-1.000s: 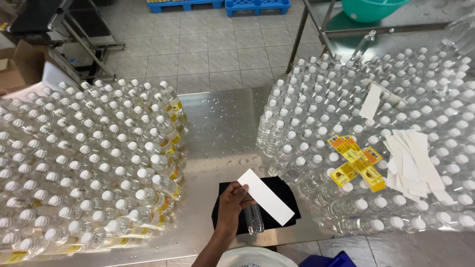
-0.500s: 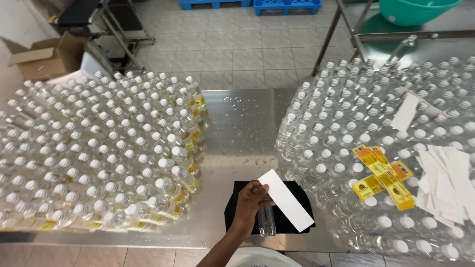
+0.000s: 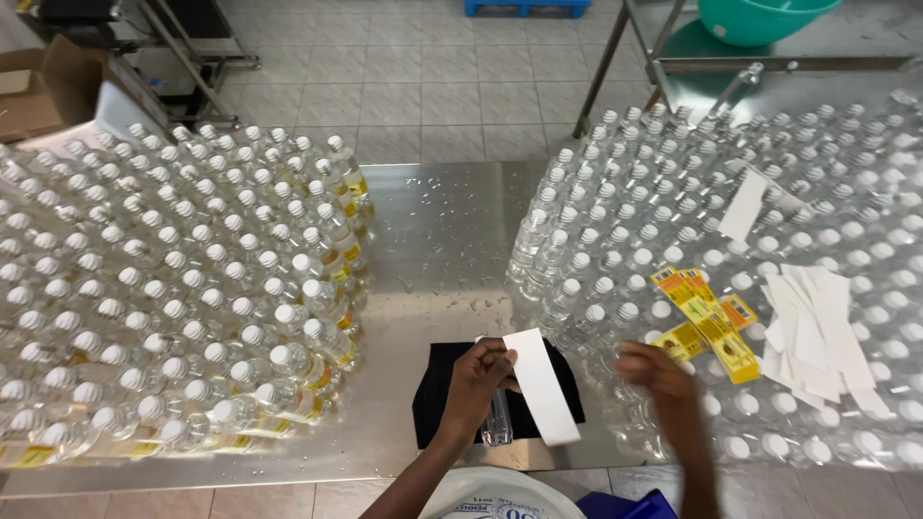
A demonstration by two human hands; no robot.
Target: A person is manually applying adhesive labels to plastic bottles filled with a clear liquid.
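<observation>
**A:** Strip (image 3: 541, 384) of white backing paper, pinched in the left hand (image 3: 478, 377) fingers, right over a clear bottle (image 3: 498, 419) lying on the black cloth (image 3: 437, 404).

**B:** Right hand (image 3: 657, 377)?

**A:** Blurry, can't tell if it's open. Yellow labels (image 3: 707, 322) sit just beyond it, on capped bottles (image 3: 663, 221) crowding the steel surface (image 3: 442, 231).
</observation>
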